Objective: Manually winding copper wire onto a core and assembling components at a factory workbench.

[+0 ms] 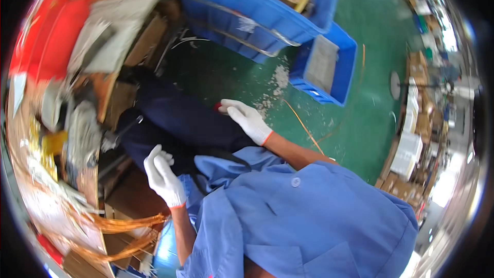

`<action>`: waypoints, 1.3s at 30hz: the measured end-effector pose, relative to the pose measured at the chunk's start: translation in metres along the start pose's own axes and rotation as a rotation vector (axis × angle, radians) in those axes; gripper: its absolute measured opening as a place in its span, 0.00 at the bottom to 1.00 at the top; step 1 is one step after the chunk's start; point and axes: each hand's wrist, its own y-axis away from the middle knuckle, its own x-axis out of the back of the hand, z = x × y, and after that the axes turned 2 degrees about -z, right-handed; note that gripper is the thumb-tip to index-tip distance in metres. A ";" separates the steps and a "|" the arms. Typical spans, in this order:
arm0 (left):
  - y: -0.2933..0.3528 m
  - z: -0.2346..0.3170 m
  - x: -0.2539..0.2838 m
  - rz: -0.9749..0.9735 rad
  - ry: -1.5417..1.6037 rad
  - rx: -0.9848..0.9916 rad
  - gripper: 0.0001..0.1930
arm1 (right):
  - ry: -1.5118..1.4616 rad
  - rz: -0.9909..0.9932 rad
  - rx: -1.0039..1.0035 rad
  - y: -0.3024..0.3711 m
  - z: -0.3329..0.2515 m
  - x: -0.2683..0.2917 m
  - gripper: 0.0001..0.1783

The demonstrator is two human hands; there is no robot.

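My left hand (163, 176), in a white knitted glove with an orange cuff, is raised over my left thigh. Its fingers are loosely bent and slightly apart, and I see nothing in them. My right hand (248, 121), gloved the same way, is by my right thigh with its fingers close together. At its fingertips shows a small red thing (217, 106), mostly hidden by the hand, so its kind is unclear. Dark trousers (180, 116) cover my legs. A thin metal rod with a bright tip (139, 119) stands out near my left knee, apart from both hands.
A wooden workbench (98, 185) runs along my left, with red bundles (62, 36), grey-white bundled material (84, 134) and copper-coloured strands (128, 223). Ahead stand a large blue bin (231, 18) and a smaller blue crate (346, 67). White scraps (280, 80) litter the green floor.
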 end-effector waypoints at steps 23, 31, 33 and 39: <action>-0.058 0.063 -0.393 -1.084 -0.560 -0.989 0.17 | 0.125 0.754 -0.843 -0.038 0.350 0.271 0.31; -0.060 0.056 -0.439 -1.501 -0.789 -1.049 0.18 | -0.123 1.267 -0.962 -0.184 0.396 0.427 0.44; -0.058 0.042 -0.429 -1.481 -0.726 -1.062 0.17 | 0.201 1.213 -0.733 -0.205 0.415 0.463 0.30; -0.077 0.060 -0.442 -1.752 -0.688 -1.004 0.21 | 0.106 1.300 -0.814 -0.254 0.447 0.477 0.21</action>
